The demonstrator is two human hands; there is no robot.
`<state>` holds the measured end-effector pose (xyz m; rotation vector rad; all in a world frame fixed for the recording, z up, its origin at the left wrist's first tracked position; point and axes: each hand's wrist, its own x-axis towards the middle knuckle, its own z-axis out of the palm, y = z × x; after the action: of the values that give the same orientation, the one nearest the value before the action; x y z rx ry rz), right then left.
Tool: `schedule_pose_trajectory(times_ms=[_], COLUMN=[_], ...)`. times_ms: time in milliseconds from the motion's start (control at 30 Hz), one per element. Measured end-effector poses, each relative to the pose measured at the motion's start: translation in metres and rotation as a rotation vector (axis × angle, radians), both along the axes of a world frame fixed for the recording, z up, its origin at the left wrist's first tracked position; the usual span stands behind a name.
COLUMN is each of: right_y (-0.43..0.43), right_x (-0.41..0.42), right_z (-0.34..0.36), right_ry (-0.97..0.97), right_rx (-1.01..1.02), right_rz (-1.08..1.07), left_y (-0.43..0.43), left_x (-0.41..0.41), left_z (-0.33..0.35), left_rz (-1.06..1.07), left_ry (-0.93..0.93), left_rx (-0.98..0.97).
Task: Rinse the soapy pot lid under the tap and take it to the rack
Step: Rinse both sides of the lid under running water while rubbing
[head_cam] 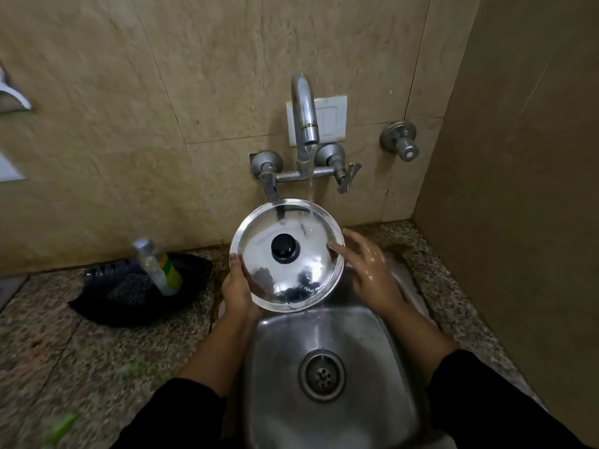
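Beige tiled wall behind, steel sink [382, 367] below the hands. Left hand [238, 288] pinched the rim of the round polished steel pot lid with black knob [301, 273], under the chrome tap [304, 115] stream; right hand [369, 264] open, fingertips at the far rim. Judged light, rigid, slippery wet: rim or knob best.

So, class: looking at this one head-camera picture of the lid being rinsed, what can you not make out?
- Underside of the lid: faces away from the head camera, so leftover soap is hidden.
- Left hand: fingers hidden behind the lid.
- Rack: not in the picture.
- Bottle label: blurred, unreadable.
- Green streaks at lower left: blurred beyond naming.
- Right hand: whether it touches the rim is unclear.
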<state>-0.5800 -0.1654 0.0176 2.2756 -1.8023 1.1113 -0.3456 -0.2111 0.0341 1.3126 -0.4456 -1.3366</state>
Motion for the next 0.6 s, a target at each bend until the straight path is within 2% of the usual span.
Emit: schedule_pose_trajectory(times_ms=[67, 200, 267, 333, 433, 500, 600], right_y=[0.000, -0.002, 0.001, 0.005, 0.009, 0.005, -0.009], right_x=[0.001, 0.003, -0.001, -0.005, -0.009, -0.010, -0.008], right_z=[0.001, 0.010, 0.013, 0.016, 0.036, 0.049, 0.054], right_ry=[0.150, 0.222, 0.227, 0.200, 0.074, -0.116, -0.425], right_rx=[-0.114, -0.311, -0.329, -0.321, -0.165, 0.008, 0.259], right_rz=[-0.006, 0.118, 0.158, 0.171, 0.161, 0.167, 0.155], left_y=[0.000, -0.013, -0.008, 0.001, 0.001, 0.000, 0.001], left_x=[-0.006, -0.014, -0.021, -0.027, -0.022, -0.016, -0.013], left_z=[-0.003, -0.036, -0.025, -0.004, 0.001, -0.002, -0.006], left_rz=[-0.027, -0.162, -0.225, -0.284, -0.449, -0.545, -0.588], left_ry=[0.106, 0.176, 0.160, 0.047, -0.068, -0.005, 0.086], left_rx=[0.061, 0.206, 0.241, 0.258, 0.313, 0.330, 0.225])
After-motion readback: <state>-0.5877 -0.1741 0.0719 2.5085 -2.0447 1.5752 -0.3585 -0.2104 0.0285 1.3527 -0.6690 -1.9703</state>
